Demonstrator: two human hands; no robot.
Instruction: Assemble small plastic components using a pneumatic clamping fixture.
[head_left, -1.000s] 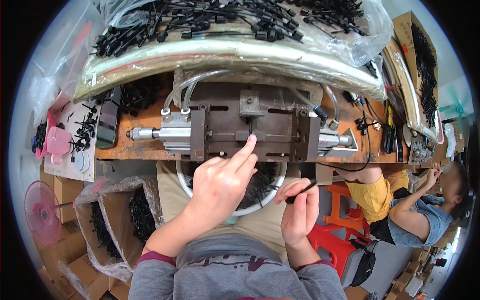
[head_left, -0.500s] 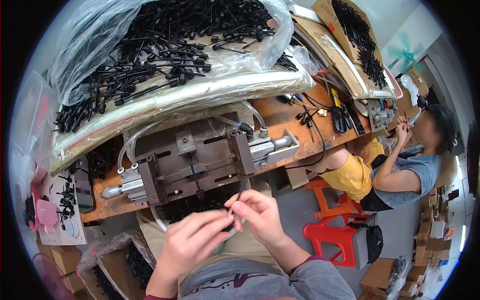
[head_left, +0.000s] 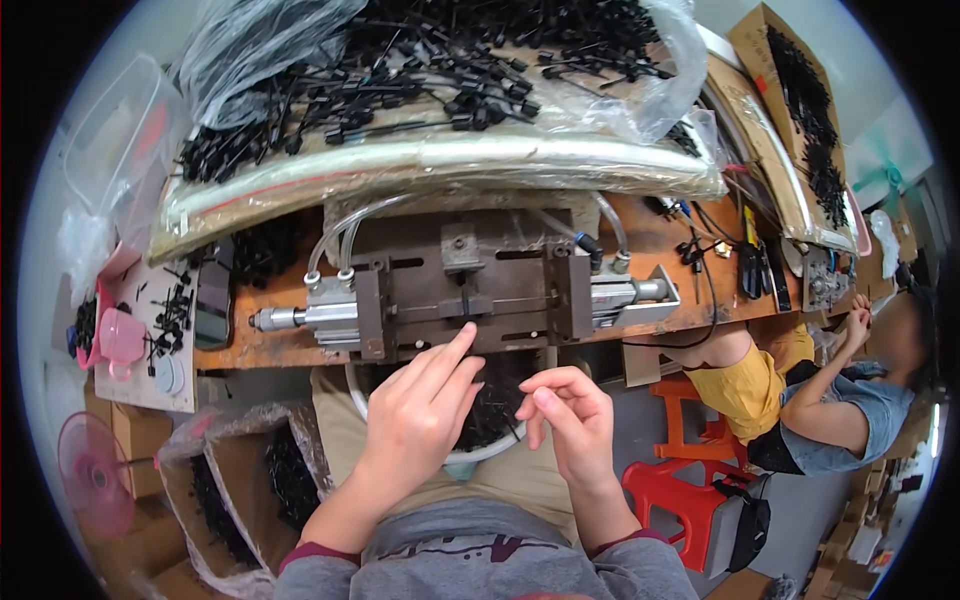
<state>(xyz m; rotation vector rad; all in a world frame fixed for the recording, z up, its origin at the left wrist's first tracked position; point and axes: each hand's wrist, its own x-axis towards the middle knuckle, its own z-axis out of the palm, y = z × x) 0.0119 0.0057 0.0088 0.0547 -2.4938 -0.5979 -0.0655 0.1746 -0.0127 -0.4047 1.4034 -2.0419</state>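
In front of me stands a brown metal clamping fixture (head_left: 510, 255), with a silver air cylinder at each end. A thin black rod (head_left: 464, 292) sits upright in the picture at its middle block. My left hand (head_left: 415, 408) reaches to the fixture's front edge, fingers stretched out and the index fingertip by the rod's near end; whether it touches cannot be made out. Apart from it, my right hand (head_left: 575, 420) hovers over my lap, fingers loosely bent and spread from the thumb, with nothing visible in it. Below the hands, a round white-rimmed container (head_left: 507, 440) holds black parts.
A plastic-lined tray (head_left: 440, 155) heaped with black stemmed parts spans the back. Clear air hoses (head_left: 352, 225) arch behind the fixture. Black-handled pliers (head_left: 750, 268) lie at right. Lined boxes (head_left: 215, 440) stand lower left. A co-worker (head_left: 840, 400) sits at right near red stools (head_left: 680, 500).
My hands, together on a thin black piece before, have parted. The left has gone forward to the fixture, the right stays back at the right. The whole view has shifted.
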